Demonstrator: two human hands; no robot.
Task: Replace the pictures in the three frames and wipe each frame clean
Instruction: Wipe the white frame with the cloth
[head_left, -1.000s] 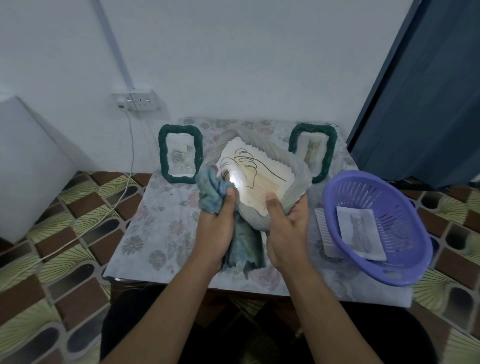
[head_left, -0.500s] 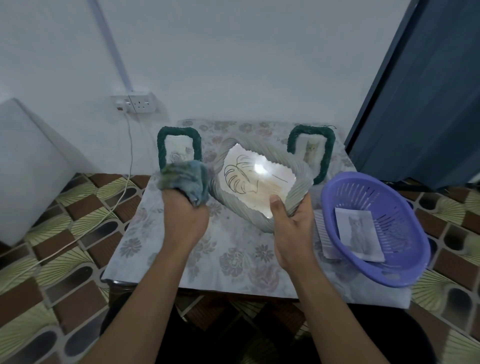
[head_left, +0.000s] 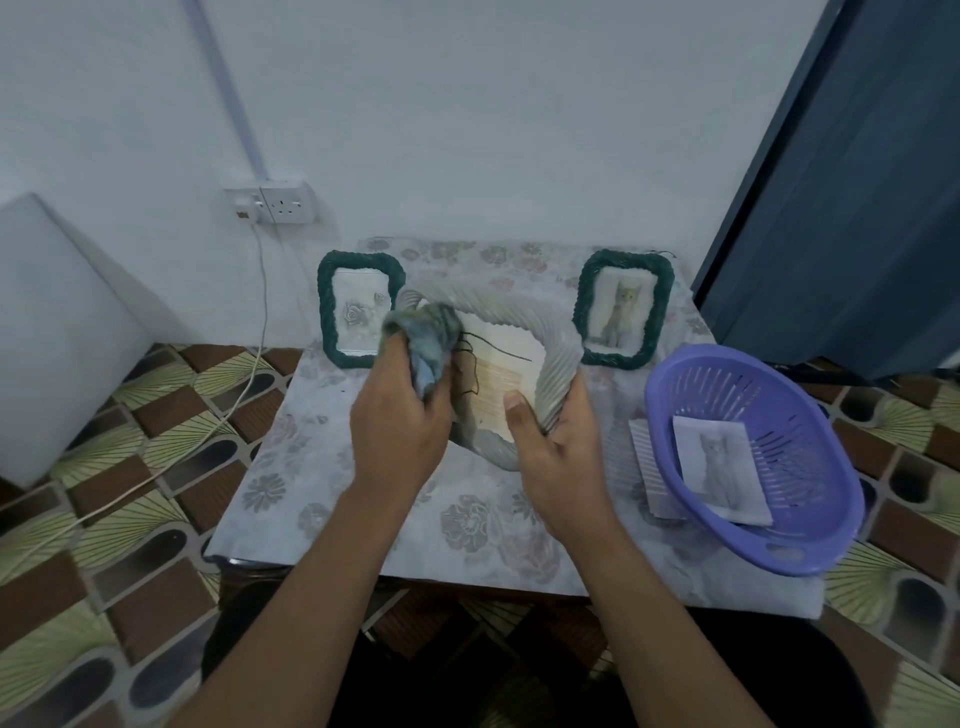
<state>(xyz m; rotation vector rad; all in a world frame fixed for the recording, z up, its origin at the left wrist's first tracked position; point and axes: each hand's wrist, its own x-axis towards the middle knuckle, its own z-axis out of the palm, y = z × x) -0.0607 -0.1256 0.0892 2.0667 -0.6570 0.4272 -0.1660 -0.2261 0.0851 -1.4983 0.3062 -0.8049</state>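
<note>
Grey rope frame (head_left: 558, 358): in the head view we see it tilted up over the table (head_left: 322, 467), between the two hands; we cannot tell whether its lower edge touches.
Right hand (head_left: 558, 452): its grip is clenched round the frame's lower right corner, thumb on the front.
Leaf drawing (head_left: 506, 384): inside that frame, partly hidden by the cloth.
Blue-grey cloth (head_left: 426, 338): bunched, pressed on the frame's upper left.
Left hand (head_left: 397, 431): its grip grasps the cloth.
Left green frame (head_left: 324, 312): upright behind, near the cloth.
Right green frame (head_left: 660, 306): upright behind, apart from both hands.
Purple basket (head_left: 810, 535): on the table's right, with a cat picture (head_left: 722, 467) inside.
</note>
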